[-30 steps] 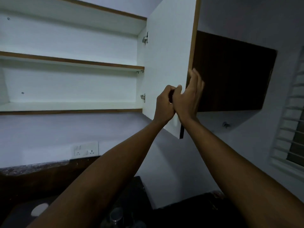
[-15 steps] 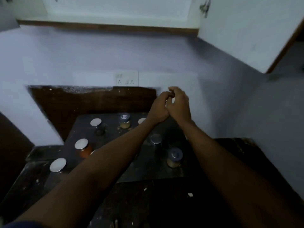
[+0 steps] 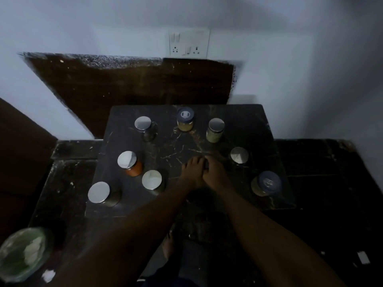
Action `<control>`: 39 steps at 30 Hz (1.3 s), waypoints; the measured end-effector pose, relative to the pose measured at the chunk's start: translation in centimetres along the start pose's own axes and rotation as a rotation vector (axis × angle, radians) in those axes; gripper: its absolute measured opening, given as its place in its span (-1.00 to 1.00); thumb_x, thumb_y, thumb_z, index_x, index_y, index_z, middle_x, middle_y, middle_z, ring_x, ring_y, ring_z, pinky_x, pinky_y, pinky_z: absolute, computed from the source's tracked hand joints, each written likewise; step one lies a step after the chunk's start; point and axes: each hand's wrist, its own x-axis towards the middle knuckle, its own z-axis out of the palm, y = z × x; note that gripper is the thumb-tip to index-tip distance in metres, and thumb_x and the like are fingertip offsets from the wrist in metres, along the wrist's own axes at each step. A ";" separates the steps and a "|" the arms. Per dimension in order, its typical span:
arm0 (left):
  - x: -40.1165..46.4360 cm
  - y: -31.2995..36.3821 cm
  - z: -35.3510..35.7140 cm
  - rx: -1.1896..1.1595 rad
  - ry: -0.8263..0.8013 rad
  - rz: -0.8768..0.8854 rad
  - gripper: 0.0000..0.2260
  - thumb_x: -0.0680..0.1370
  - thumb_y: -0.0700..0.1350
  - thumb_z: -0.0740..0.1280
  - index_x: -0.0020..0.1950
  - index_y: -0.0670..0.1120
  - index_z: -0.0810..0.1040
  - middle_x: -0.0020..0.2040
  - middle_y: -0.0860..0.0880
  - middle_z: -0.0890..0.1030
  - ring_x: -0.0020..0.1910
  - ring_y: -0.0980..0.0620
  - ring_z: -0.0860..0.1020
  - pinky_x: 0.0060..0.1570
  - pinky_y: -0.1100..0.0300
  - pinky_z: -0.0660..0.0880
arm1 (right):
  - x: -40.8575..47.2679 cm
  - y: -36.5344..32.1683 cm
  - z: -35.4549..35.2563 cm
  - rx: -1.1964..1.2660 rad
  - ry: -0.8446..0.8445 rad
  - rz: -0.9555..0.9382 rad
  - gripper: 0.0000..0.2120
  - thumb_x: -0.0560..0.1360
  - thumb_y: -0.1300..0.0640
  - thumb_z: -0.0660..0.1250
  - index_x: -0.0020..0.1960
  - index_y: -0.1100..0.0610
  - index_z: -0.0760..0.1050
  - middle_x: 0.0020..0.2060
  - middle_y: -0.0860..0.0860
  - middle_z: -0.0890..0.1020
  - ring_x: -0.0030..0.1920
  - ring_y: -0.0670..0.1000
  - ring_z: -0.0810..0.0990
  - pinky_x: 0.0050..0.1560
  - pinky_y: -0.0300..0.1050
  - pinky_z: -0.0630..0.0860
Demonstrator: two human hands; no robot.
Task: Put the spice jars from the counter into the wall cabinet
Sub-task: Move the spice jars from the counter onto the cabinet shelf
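Several spice jars stand spread over a dark marble slab (image 3: 269,129) on the counter. At the back are a silver-lidded jar (image 3: 143,123), a blue-lidded jar (image 3: 185,119) and a silver-lidded jar of pale green spice (image 3: 215,130). On the left stand an orange-filled jar (image 3: 130,163) and two silver-lidded jars (image 3: 152,180) (image 3: 99,193). On the right are a silver-lidded jar (image 3: 239,155) and a blue-lidded jar (image 3: 267,183). My left hand (image 3: 191,170) and right hand (image 3: 216,172) rest side by side, touching, on the slab's middle with fingers loosely curled, holding nothing I can see. The cabinet is out of view.
A white switch and socket plate (image 3: 188,43) sits on the wall above a brown backsplash (image 3: 132,83). A green-tinted plastic container (image 3: 24,253) stands at the counter's near left corner. Dark counter extends to the right of the slab (image 3: 323,162). My feet show below.
My view dropped from the open cabinet down to the counter. Both hands, kept together, came away from the cabinet door and down onto the slab among the jars.
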 end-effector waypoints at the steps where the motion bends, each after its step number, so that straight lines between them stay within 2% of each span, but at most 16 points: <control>1: 0.0 -0.3 0.5 -0.016 -0.005 0.002 -0.23 0.52 0.10 0.44 0.63 -0.02 0.17 0.59 -0.08 0.20 0.56 -0.16 0.24 0.51 -0.19 0.28 | -0.1 0.1 0.4 0.008 -0.012 0.028 -0.42 0.58 0.23 0.31 0.58 0.14 0.31 0.52 0.13 0.41 0.54 0.12 0.37 0.58 0.07 0.28; 4: 0.8 -1.2 1.0 -0.046 0.011 0.017 -0.28 0.52 0.07 0.44 0.61 -0.02 0.22 0.56 -0.09 0.23 0.50 -0.17 0.31 0.46 -0.13 0.37 | 0.4 0.7 0.9 -0.053 -0.010 0.027 -0.34 0.56 0.19 0.36 0.61 0.12 0.23 0.57 0.11 0.33 0.59 0.09 0.28 0.63 0.03 0.17; 6: 1.3 -1.3 0.1 -0.094 0.002 0.029 -0.26 0.50 0.09 0.45 0.60 0.00 0.23 0.55 -0.08 0.26 0.49 -0.14 0.32 0.46 -0.13 0.37 | 0.5 1.0 0.3 -0.117 -0.030 -0.042 -0.32 0.57 0.17 0.34 0.63 0.14 0.18 0.60 0.12 0.28 0.61 0.10 0.23 0.65 0.05 0.11; 8: 2.1 -1.1 -1.7 -0.129 0.065 0.054 -0.26 0.47 0.09 0.47 0.58 -0.02 0.26 0.50 -0.08 0.32 0.46 -0.14 0.35 0.45 -0.11 0.37 | 1.4 1.2 -1.1 -0.132 -0.048 -0.147 -0.33 0.59 0.18 0.32 0.64 0.18 0.16 0.60 0.15 0.26 0.62 0.11 0.21 0.65 0.06 0.09; 10: 2.6 -0.4 -4.4 -0.148 0.205 0.090 -0.29 0.46 0.07 0.47 0.54 -0.04 0.31 0.44 -0.08 0.39 0.42 -0.12 0.40 0.43 -0.07 0.37 | 2.9 0.3 -3.5 -0.094 -0.057 -0.221 -0.35 0.60 0.19 0.32 0.63 0.16 0.17 0.59 0.15 0.28 0.61 0.12 0.25 0.63 0.03 0.15; 13: 2.9 0.5 -10.0 -0.292 0.364 0.162 -0.36 0.46 0.05 0.53 0.48 -0.06 0.41 0.42 -0.04 0.47 0.41 0.00 0.44 0.46 -0.06 0.36 | 5.4 -3.4 -8.5 -0.049 -0.026 -0.344 -0.27 0.55 0.19 0.38 0.64 -0.04 0.16 0.57 0.07 0.31 0.56 0.09 0.32 0.57 0.03 0.30; 15: 3.3 0.9 -13.9 -0.400 0.504 0.199 -0.30 0.41 0.06 0.57 0.49 -0.08 0.42 0.41 -0.04 0.49 0.40 0.03 0.47 0.44 -0.06 0.40 | 6.8 -6.0 -11.5 -0.069 0.022 -0.521 -0.25 0.54 0.11 0.39 0.63 -0.08 0.14 0.61 0.04 0.23 0.60 0.07 0.24 0.60 0.07 0.26; 17: 3.8 2.5 -19.3 -0.406 0.675 0.267 -0.21 0.35 0.08 0.51 0.53 -0.13 0.38 0.42 -0.07 0.48 0.40 0.00 0.46 0.41 -0.06 0.43 | 8.0 -9.1 -15.5 -0.099 0.062 -0.687 -0.19 0.52 -0.03 0.37 0.66 -0.12 0.04 0.65 -0.05 0.07 0.63 -0.01 0.12 0.62 -0.03 0.21; 19: 3.9 4.3 -25.2 -0.405 0.797 0.360 -0.22 0.36 0.06 0.45 0.55 -0.12 0.36 0.40 -0.08 0.49 0.39 -0.02 0.47 0.38 -0.08 0.45 | 9.0 -13.7 -19.4 -0.108 0.146 -0.772 -0.16 0.50 -0.12 0.36 0.65 -0.20 -0.03 0.65 -0.14 0.00 0.64 -0.04 0.10 0.57 -0.11 0.22; 21: 3.6 6.0 -30.6 -0.386 0.905 0.442 -0.25 0.40 0.08 0.44 0.55 -0.08 0.35 0.35 -0.07 0.52 0.34 -0.04 0.50 0.34 -0.02 0.47 | 9.6 -18.5 -22.9 -0.113 0.281 -0.850 -0.22 0.50 -0.10 0.33 0.62 -0.17 0.04 0.61 -0.10 0.08 0.60 0.03 0.20 0.50 -0.02 0.38; 23: 2.7 7.7 -36.0 -0.360 1.020 0.511 -0.28 0.44 0.13 0.46 0.55 0.00 0.35 0.31 0.00 0.53 0.29 0.02 0.52 0.30 0.09 0.50 | 9.6 -23.7 -26.4 -0.097 0.413 -0.939 -0.27 0.45 -0.09 0.27 0.59 -0.05 0.18 0.55 -0.01 0.21 0.51 0.10 0.33 0.33 0.07 0.55; 25: 1.7 9.3 -41.0 -0.336 1.117 0.573 -0.31 0.45 0.14 0.48 0.54 0.01 0.36 0.30 0.04 0.54 0.28 0.07 0.52 0.29 0.15 0.51 | 9.4 -28.4 -29.8 -0.066 0.483 -1.019 -0.30 0.40 -0.06 0.30 0.52 0.04 0.30 0.46 0.05 0.32 0.43 0.10 0.40 0.26 0.07 0.57; 27: 0.4 10.6 -45.7 -0.308 1.200 0.636 -0.31 0.45 0.11 0.50 0.52 -0.03 0.37 0.30 0.03 0.56 0.28 0.06 0.54 0.29 0.12 0.53 | 8.9 -32.8 -33.0 -0.031 0.522 -1.100 -0.33 0.37 0.00 0.41 0.45 0.08 0.36 0.38 0.04 0.37 0.34 0.06 0.44 0.23 -0.01 0.57; 31: -1.3 12.1 -53.2 -0.281 1.255 0.688 -0.34 0.44 0.07 0.54 0.48 -0.01 0.39 0.28 0.03 0.58 0.30 0.01 0.53 0.29 0.01 0.55 | 8.7 -39.1 -37.5 0.071 0.545 -1.199 -0.39 0.35 0.07 0.50 0.36 0.08 0.43 0.30 0.01 0.43 0.25 -0.03 0.51 0.17 -0.21 0.57; 39: 0.4 9.8 -59.8 -0.369 1.144 0.608 -0.34 0.42 0.08 0.55 0.45 0.00 0.40 0.28 0.00 0.58 0.27 0.03 0.56 0.29 0.01 0.58 | 12.3 -45.1 -38.7 0.029 0.530 -1.169 -0.44 0.38 0.03 0.58 0.30 0.11 0.46 0.25 0.02 0.48 0.17 -0.04 0.55 0.18 -0.17 0.56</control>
